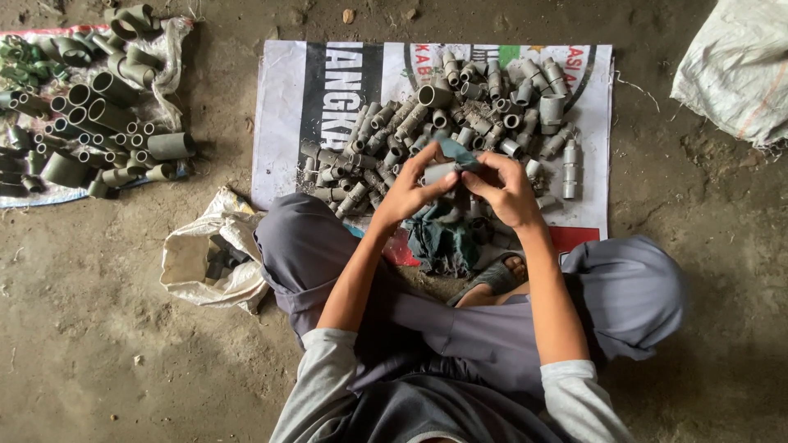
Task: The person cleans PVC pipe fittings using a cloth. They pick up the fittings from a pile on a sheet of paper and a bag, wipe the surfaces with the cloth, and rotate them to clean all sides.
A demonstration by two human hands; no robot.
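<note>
Grey pipe piece (437, 171): held over banner's (287, 123) near edge, pinched in left hand (408, 190).
Right hand (509, 190): fingers pressed a dark cloth (456, 153) onto the piece.
Fittings pile (460, 123): on banner's middle.
Larger pipes (90, 123): far-left sack.

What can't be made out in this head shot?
- Short grey plastic pipe piece: its far end, covered by the right hand and left hand.
- Dark teal cloth: how the right hand grips it, fingers overlap.
- Crumpled white sack: contents shadowed, too small.
- Green pipe fittings on the left mat: cut off by the left edge.
- White woven bag: cut off at the top right.
</note>
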